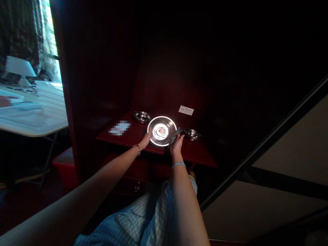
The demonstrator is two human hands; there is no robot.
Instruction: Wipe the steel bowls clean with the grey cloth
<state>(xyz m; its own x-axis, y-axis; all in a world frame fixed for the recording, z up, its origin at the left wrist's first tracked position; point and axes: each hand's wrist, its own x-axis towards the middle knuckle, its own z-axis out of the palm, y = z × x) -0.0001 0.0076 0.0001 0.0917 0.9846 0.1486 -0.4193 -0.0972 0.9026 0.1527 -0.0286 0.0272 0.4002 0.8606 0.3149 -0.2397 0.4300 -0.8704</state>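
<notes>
A shiny round stainless steel plate (161, 131), bright with reflected light, is held up over the front of a dark red desk shelf. My left hand (146, 140) grips its left rim, thumb on the inner side. At the right rim my right hand (177, 145) is closed on a grey cloth (175, 136), which touches the plate; its fingers are partly hidden. Behind the plate to the left sits a steel dish (142, 117). Another steel dish (193, 135) stands just right of my right hand.
The dark red desk shelf (202, 154) has a blurred-out pale item (120, 127) on its left. A white socket panel (186, 110) is on the back wall. To the far left are a white folding table (51, 119) with a lamp (20, 68) and a red stool (65, 167).
</notes>
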